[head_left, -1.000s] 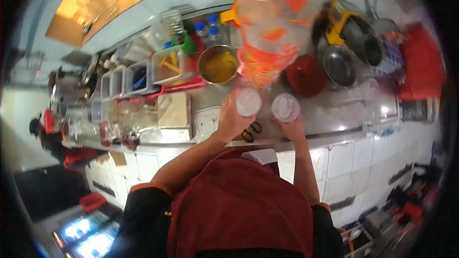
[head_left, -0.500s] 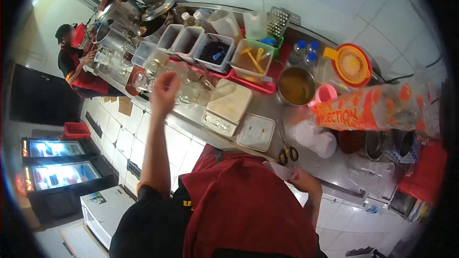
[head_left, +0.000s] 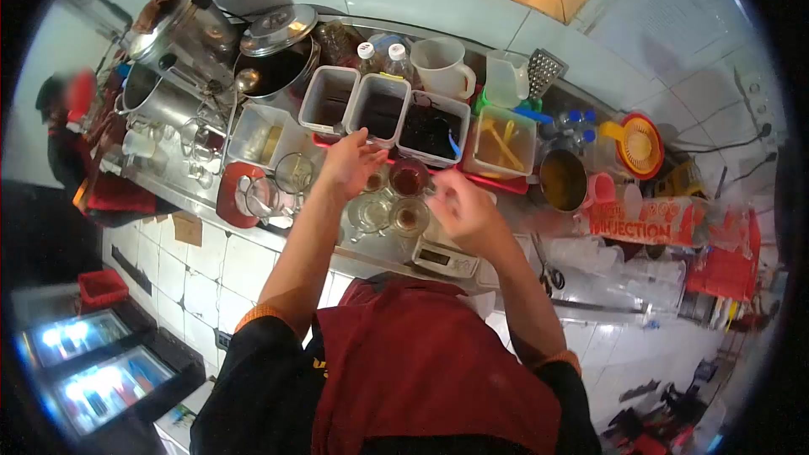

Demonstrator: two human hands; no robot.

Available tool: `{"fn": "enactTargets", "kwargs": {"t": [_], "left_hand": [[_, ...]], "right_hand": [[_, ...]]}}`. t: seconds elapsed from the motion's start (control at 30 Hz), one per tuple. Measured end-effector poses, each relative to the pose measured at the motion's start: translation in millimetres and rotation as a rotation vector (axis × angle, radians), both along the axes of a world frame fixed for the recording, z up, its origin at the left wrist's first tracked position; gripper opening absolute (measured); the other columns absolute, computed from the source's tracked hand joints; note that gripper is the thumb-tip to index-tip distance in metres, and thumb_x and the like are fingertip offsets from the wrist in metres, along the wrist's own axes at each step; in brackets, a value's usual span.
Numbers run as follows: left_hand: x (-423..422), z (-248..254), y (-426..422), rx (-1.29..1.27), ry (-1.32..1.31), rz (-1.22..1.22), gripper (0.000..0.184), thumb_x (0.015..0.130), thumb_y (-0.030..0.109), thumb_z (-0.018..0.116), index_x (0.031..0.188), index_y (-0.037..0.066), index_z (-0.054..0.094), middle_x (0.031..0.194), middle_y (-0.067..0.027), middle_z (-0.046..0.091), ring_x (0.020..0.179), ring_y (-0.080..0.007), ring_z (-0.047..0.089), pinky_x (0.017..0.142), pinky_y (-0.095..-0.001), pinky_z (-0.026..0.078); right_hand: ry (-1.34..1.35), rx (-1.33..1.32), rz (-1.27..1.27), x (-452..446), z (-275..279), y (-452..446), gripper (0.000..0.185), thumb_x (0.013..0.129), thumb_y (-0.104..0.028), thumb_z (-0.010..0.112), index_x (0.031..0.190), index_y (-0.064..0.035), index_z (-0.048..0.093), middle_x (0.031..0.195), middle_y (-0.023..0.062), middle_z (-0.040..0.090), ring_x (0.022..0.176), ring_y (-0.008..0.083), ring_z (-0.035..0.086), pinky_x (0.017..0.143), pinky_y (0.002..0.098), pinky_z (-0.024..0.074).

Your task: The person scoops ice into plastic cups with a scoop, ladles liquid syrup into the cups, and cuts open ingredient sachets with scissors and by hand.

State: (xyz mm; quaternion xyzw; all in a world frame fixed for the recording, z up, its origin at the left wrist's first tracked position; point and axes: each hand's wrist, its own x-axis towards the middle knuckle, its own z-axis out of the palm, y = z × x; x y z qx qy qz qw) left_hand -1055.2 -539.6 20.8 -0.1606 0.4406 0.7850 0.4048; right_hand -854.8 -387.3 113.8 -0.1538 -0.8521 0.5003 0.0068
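My left hand (head_left: 352,167) is over the counter with its fingers apart, close to the front of a square tub of dark liquid (head_left: 379,109); I see nothing in it. Below and right of it stand several glass mugs, among them a clear mug (head_left: 368,213) and a mug with a little brown liquid (head_left: 409,217). My right hand (head_left: 465,212) is curled at the handle side of a glass mug with dark red-brown liquid (head_left: 409,177), its fingers closed there. Behind is a tub with black contents and a blue-handled utensil (head_left: 431,131).
A kitchen scale (head_left: 444,259) lies by the near edge. Rightward are a tub with yellow utensils (head_left: 504,145), a steel pot (head_left: 563,180), scissors (head_left: 549,276) and plastic cups (head_left: 649,278). Large pots (head_left: 274,67) stand back left. A co-worker (head_left: 72,143) stands far left.
The view has turned. My right hand has come from the near right edge, where it held something white, to the mugs. My left hand has moved right, towards the dark tubs.
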Motion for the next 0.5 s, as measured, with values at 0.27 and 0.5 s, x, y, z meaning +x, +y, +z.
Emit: {"fn": "enactTargets", "kwargs": {"t": [0.27,0.5], "left_hand": [[26.8,44.9,-35.0,0.206,-0.035,-0.322,0.043,0.097,0.039,0.048,0.116,0.0,0.052,0.109,-0.0138,0.06,0.102,-0.0251,0.058,0.094,-0.0397,0.043],[67.5,53.4,-62.1,-0.032,0.154,-0.59,0.036,0.098,0.024,0.05,0.124,0.0,0.054,0.114,-0.0093,0.061,0.109,-0.0187,0.055,0.095,-0.0354,0.042]], "right_hand": [[0.088,0.141,0.123,-127.1,-31.4,-39.6,0.028,0.083,-0.017,0.064,0.11,-0.0091,0.061,0.098,0.0184,0.067,0.092,0.0375,0.064,0.075,0.0459,0.0514],[0.286,0.243,-0.048,-160.5,-38.7,-24.8,0.017,0.082,-0.019,0.068,0.084,-0.0027,0.065,0.083,0.0189,0.067,0.078,0.0362,0.066,0.068,0.0439,0.0511]]}}
